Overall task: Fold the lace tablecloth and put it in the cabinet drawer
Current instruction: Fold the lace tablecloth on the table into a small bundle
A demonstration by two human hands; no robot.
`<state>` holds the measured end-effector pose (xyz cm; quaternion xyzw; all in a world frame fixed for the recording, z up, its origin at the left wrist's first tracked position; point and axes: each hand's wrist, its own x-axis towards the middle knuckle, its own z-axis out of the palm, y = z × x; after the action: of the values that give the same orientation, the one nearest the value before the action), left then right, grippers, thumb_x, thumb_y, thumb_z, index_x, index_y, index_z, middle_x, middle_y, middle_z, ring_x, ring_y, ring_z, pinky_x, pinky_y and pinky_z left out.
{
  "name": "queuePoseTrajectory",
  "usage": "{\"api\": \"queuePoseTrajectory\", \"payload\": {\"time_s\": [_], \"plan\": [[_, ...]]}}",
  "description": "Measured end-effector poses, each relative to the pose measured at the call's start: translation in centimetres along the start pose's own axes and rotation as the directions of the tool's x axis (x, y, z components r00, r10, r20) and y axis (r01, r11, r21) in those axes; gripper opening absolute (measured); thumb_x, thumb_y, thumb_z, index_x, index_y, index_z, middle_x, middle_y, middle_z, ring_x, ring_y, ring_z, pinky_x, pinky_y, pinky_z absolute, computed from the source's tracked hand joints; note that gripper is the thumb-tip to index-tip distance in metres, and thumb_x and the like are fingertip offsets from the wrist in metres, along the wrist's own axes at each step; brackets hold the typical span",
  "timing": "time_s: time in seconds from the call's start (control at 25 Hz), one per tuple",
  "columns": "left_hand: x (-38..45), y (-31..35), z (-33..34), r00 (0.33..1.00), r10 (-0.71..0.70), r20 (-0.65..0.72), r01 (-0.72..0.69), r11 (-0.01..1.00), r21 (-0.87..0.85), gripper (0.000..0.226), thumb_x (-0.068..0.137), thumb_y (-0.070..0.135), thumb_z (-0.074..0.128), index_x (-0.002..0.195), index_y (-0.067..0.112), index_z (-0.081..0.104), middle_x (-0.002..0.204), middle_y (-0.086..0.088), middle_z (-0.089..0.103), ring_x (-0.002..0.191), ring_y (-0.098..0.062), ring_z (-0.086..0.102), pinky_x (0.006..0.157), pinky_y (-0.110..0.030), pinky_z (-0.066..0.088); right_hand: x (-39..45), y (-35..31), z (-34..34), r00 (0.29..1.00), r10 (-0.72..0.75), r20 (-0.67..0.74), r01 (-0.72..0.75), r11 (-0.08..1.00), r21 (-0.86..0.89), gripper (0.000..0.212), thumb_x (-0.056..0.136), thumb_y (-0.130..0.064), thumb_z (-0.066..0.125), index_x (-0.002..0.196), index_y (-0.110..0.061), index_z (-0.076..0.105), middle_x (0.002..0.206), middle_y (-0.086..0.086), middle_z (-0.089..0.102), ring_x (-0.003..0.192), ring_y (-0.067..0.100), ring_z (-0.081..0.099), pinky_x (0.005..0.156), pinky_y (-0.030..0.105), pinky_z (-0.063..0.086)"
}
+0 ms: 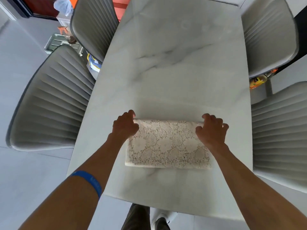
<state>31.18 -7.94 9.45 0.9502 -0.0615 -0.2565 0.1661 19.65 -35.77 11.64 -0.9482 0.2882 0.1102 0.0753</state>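
Observation:
The cream lace tablecloth (167, 145) lies folded into a small thick rectangle on the near part of the white marble table (174, 63). My left hand (125, 125) grips its far left corner, fingers curled over the folded edge. At the far right corner my right hand (211, 130) holds the same far edge, with the fingers bent around it. Both forearms reach in from below; the left one wears a blue wristband. No cabinet or drawer is in sight.
Two grey ribbed chairs stand on the left side (49, 100) (93, 22) and two on the right (269, 34) (282, 135). Clutter lies on the floor at the far left (66, 39). My feet show below the table's near edge (149, 218).

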Motion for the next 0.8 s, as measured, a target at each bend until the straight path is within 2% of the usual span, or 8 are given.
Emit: {"api": "queuePoseTrajectory", "payload": {"time_s": [0.16, 0.24, 0.32, 0.52, 0.64, 0.68, 0.72, 0.8], "plan": [[0.2, -3.5, 3.6, 0.996, -0.078, 0.048, 0.085, 0.984, -0.159, 0.066, 0.085, 0.017, 0.06, 0.144, 0.016, 0.031, 0.141, -0.012, 0.045, 0.127, -0.034, 0.045, 0.103, -0.043, 0.039, -1.8, -1.6, 4.8, 0.933, -0.184, 0.309, 0.175, 0.983, 0.057, 0.059, 0.086, -0.021, 0.054, 0.142, -0.021, 0.035, 0.153, 0.009, 0.033, 0.131, 0.035, 0.041, 0.099, 0.049, 0.044], [-1.4, -4.3, 5.2, 0.98, -0.199, 0.004, 0.19, 0.929, -0.317, 0.064, 0.083, 0.022, 0.064, 0.14, 0.016, 0.036, 0.132, -0.011, 0.054, 0.117, -0.032, 0.053, 0.096, -0.042, 0.044, -4.3, -2.2, 7.2, 0.884, -0.186, 0.428, 0.179, 0.982, 0.057, 0.068, 0.09, -0.026, 0.054, 0.15, -0.025, 0.022, 0.164, 0.004, 0.006, 0.146, 0.034, 0.018, 0.106, 0.052, 0.04], [-2.6, -4.1, 6.2, 0.942, -0.331, 0.059, 0.318, 0.821, -0.474, 0.052, 0.078, 0.026, 0.066, 0.125, 0.019, 0.044, 0.116, -0.007, 0.064, 0.099, -0.027, 0.062, 0.085, -0.037, 0.05, -5.7, -2.4, 8.6, 0.901, -0.165, 0.401, 0.168, 0.985, 0.027, 0.073, 0.093, -0.032, 0.052, 0.153, -0.026, 0.011, 0.165, 0.002, -0.007, 0.15, 0.034, 0.003, 0.109, 0.053, 0.037], [-2.6, -2.9, 5.5, 0.883, -0.346, 0.317, 0.465, 0.552, -0.692, 0.027, 0.075, 0.009, 0.072, 0.1, 0.012, 0.064, 0.105, -0.009, 0.071, 0.09, -0.025, 0.067, 0.078, -0.038, 0.058, -5.8, -2.2, 8.5, 0.918, -0.172, 0.356, 0.163, 0.985, 0.056, 0.072, 0.092, -0.034, 0.053, 0.152, -0.028, 0.014, 0.165, 0.001, -0.002, 0.149, 0.035, 0.007, 0.105, 0.053, 0.042], [-4.5, -0.1, 2.9, 0.952, -0.184, 0.243, 0.304, 0.518, -0.8, 0.025, 0.074, 0.001, 0.067, 0.093, 0.018, 0.065, 0.092, -0.002, 0.072, 0.085, -0.023, 0.069, 0.069, -0.035, 0.058, -7.4, -2.6, 8.0, 0.948, -0.108, 0.298, 0.059, 0.984, 0.168, 0.057, 0.091, -0.039, 0.053, 0.143, -0.026, 0.034, 0.152, 0.008, 0.031, 0.133, 0.037, 0.038, 0.094, 0.045, 0.046], [-5.7, 1.4, 1.9, 0.983, -0.119, 0.14, 0.183, 0.553, -0.813, 0.02, 0.073, 0.001, 0.066, 0.08, 0.019, 0.061, 0.079, 0.003, 0.068, 0.07, -0.02, 0.064, 0.06, -0.033, 0.053, -7.9, -3.2, 7.5, 0.944, -0.027, 0.329, -0.097, 0.929, 0.356, 0.056, 0.091, -0.047, 0.052, 0.142, -0.028, 0.036, 0.146, 0.008, 0.039, 0.126, 0.034, 0.045, 0.092, 0.043, 0.046], [-7.1, 3.0, 1.0, 0.999, -0.04, 0.008, 0.03, 0.612, -0.79, 0.021, 0.071, 0.001, 0.065, 0.07, 0.018, 0.053, 0.067, 0.007, 0.059, 0.057, -0.015, 0.052, 0.054, -0.031, 0.045, -7.9, -4.0, 6.2, 0.9, 0.051, 0.433, -0.326, 0.739, 0.59, 0.059, 0.091, -0.056, 0.05, 0.142, -0.032, 0.035, 0.143, 0.007, 0.044, 0.123, 0.032, 0.049, 0.093, 0.044, 0.047], [-10.4, 6.4, -0.8, 0.93, 0.211, -0.301, -0.357, 0.71, -0.607, 0.031, 0.071, 0.0, 0.064, 0.066, 0.023, 0.043, 0.065, 0.009, 0.053, 0.056, -0.01, 0.042, 0.054, -0.026, 0.036, -6.5, -4.5, 2.3, 0.766, -0.022, 0.643, -0.643, -0.025, 0.765, 0.058, 0.088, -0.067, 0.047, 0.137, -0.036, 0.042, 0.132, 0.007, 0.055, 0.112, 0.032, 0.059, 0.09, 0.049, 0.051]]}}
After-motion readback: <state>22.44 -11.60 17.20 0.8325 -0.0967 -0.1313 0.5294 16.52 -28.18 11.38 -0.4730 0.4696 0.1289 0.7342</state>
